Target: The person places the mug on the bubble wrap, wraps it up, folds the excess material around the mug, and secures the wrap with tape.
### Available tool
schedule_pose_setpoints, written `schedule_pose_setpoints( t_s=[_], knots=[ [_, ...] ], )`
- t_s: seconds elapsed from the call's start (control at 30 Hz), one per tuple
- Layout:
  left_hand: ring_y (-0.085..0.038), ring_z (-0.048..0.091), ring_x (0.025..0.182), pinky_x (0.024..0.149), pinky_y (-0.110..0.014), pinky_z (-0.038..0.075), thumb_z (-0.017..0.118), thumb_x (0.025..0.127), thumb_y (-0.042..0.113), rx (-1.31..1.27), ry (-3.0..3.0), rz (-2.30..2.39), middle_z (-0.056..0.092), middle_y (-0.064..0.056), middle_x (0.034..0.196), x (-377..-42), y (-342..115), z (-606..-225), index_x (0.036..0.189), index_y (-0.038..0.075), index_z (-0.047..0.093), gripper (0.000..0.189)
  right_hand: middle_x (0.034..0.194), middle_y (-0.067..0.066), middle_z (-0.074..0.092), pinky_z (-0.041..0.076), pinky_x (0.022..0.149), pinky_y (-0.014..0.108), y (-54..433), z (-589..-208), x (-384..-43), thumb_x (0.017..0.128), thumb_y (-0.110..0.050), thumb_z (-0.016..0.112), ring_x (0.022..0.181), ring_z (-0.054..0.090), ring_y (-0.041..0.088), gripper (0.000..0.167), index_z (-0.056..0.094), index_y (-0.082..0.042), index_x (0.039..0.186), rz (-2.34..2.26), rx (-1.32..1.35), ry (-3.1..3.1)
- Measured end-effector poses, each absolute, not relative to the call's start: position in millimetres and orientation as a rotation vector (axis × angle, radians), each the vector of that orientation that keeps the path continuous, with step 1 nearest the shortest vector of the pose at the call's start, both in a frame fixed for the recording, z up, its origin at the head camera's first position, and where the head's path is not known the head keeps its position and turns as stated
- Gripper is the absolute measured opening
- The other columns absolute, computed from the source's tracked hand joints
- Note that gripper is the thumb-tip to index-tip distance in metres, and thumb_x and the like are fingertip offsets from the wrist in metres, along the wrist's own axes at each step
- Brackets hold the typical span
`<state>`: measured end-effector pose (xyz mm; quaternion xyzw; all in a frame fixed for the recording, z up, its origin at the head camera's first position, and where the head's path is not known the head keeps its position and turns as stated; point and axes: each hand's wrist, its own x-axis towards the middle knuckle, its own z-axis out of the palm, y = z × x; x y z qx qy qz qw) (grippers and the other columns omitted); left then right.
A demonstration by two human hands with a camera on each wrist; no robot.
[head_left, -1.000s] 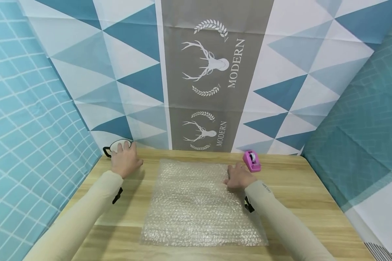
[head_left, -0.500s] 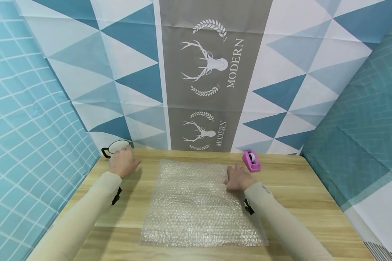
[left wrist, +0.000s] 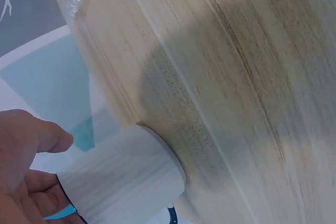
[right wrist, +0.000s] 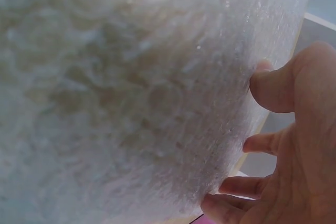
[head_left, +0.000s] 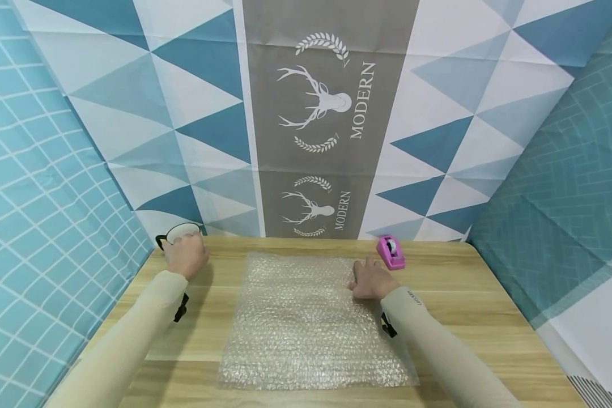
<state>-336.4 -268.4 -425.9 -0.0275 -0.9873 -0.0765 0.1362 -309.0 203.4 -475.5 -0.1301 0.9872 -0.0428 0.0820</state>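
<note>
A white mug (head_left: 175, 231) with a dark rim and dark handle stands at the table's back left corner. My left hand (head_left: 186, 255) reaches over its near side. In the left wrist view, the fingertips (left wrist: 44, 195) are at the rim of the mug (left wrist: 123, 179), partly hidden by it, while the thumb stands apart from the wall. A sheet of clear bubble wrap (head_left: 311, 323) lies flat in the middle of the table. On its upper right part rests my right hand (head_left: 371, 279), its fingers spread and touching the bubble wrap (right wrist: 131, 103) in the right wrist view.
A pink tape dispenser (head_left: 390, 252) stands just behind my right hand, near the back edge of the wooden table (head_left: 469, 317). Patterned cloth (head_left: 209, 113) hangs behind the table, with blue tile-patterned cloth (head_left: 35, 170) along the left.
My left hand has drawn slightly left and its fingers have bent down at the mug's rim. The right hand stays on the bubble wrap. The head view has shifted a little.
</note>
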Motion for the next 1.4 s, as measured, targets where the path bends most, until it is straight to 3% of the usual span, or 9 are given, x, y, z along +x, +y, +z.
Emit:
schedule_pose_setpoints(
  t_s=[0.1, 0.23, 0.33, 0.4, 0.47, 0.67, 0.87, 1.23, 1.4],
  knots=[
    [-0.056, 0.063, 0.075, 0.097, -0.089, 0.029, 0.049, 0.095, 0.009, -0.071, -2.856, -0.210, 0.059, -0.024, 0.067, -337.1, -269.5, -424.5, 0.071, -0.001, 0.055, 0.027, 0.122, 0.028, 0.051, 0.057, 0.084, 0.053, 203.0, -475.8, -309.0, 0.094, -0.042, 0.066, 0.109, 0.055, 0.043, 0.052, 0.054, -0.003, 0.126, -0.122, -0.393, 2.948],
    [-0.052, 0.061, 0.065, 0.094, -0.087, 0.035, 0.046, 0.096, 0.008, -0.082, -2.845, -0.221, 0.053, -0.018, 0.056, -336.5, -269.5, -421.9, 0.060, 0.007, 0.047, 0.036, 0.121, 0.028, 0.051, 0.057, 0.083, 0.053, 202.2, -475.4, -308.8, 0.093, -0.042, 0.065, 0.107, 0.054, 0.042, 0.053, 0.054, -0.002, 0.127, -0.112, -0.389, 2.952],
    [-0.040, 0.056, 0.052, 0.067, -0.069, 0.053, 0.045, 0.095, 0.006, -0.097, -2.836, -0.275, 0.047, -0.012, 0.050, -335.9, -269.6, -421.3, 0.056, 0.010, 0.042, 0.039, 0.122, 0.028, 0.050, 0.057, 0.083, 0.052, 201.7, -474.8, -308.3, 0.094, -0.042, 0.065, 0.107, 0.054, 0.041, 0.055, 0.053, -0.002, 0.129, -0.108, -0.379, 2.949],
    [-0.032, 0.048, 0.047, 0.047, -0.052, 0.048, 0.045, 0.094, 0.005, -0.093, -2.838, -0.317, 0.044, -0.009, 0.049, -336.0, -270.2, -421.7, 0.055, 0.012, 0.040, 0.040, 0.122, 0.028, 0.050, 0.057, 0.083, 0.052, 201.3, -474.9, -307.9, 0.094, -0.043, 0.065, 0.107, 0.054, 0.042, 0.056, 0.053, -0.002, 0.130, -0.110, -0.375, 2.946],
    [-0.027, 0.046, 0.045, 0.038, -0.040, 0.037, 0.049, 0.095, 0.006, -0.089, -2.846, -0.344, 0.046, -0.010, 0.050, -336.5, -271.3, -421.7, 0.055, 0.011, 0.043, 0.040, 0.122, 0.028, 0.050, 0.058, 0.083, 0.052, 201.0, -474.5, -307.4, 0.094, -0.043, 0.065, 0.107, 0.054, 0.041, 0.056, 0.053, -0.002, 0.129, -0.115, -0.371, 2.943],
    [-0.034, 0.062, 0.052, 0.042, -0.046, 0.049, 0.074, 0.093, 0.015, -0.100, -2.862, -0.340, 0.061, -0.015, 0.060, -335.8, -276.1, -422.3, 0.068, 0.005, 0.058, 0.032, 0.118, 0.027, 0.051, 0.058, 0.082, 0.052, 199.9, -475.8, -305.7, 0.094, -0.044, 0.065, 0.105, 0.055, 0.041, 0.053, 0.054, -0.003, 0.126, -0.122, -0.380, 2.948],
    [-0.042, 0.068, 0.065, 0.051, -0.054, 0.056, 0.074, 0.091, 0.005, -0.154, -2.867, -0.340, 0.070, -0.023, 0.078, -336.0, -276.2, -421.3, 0.082, -0.001, 0.065, 0.015, 0.118, 0.027, 0.051, 0.057, 0.083, 0.053, 200.6, -475.6, -304.8, 0.094, -0.043, 0.066, 0.106, 0.054, 0.041, 0.052, 0.054, -0.003, 0.125, -0.118, -0.370, 2.951],
    [-0.035, 0.070, 0.074, 0.051, -0.043, 0.053, 0.070, 0.093, 0.003, -0.234, -2.932, -0.304, 0.071, -0.019, 0.084, -332.5, -273.3, -419.5, 0.089, -0.001, 0.067, 0.006, 0.116, 0.026, 0.050, 0.056, 0.085, 0.054, 203.8, -477.1, -307.7, 0.095, -0.041, 0.066, 0.102, 0.054, 0.040, 0.051, 0.054, -0.002, 0.124, -0.159, -0.367, 2.939],
    [-0.034, 0.070, 0.074, 0.052, -0.046, 0.054, 0.072, 0.092, 0.006, -0.275, -2.910, -0.239, 0.072, -0.018, 0.084, -328.9, -269.0, -422.1, 0.089, 0.000, 0.068, 0.008, 0.115, 0.025, 0.050, 0.056, 0.084, 0.053, 205.5, -477.2, -310.1, 0.095, -0.041, 0.067, 0.101, 0.053, 0.039, 0.049, 0.054, -0.003, 0.123, -0.177, -0.371, 2.921]
  ],
)
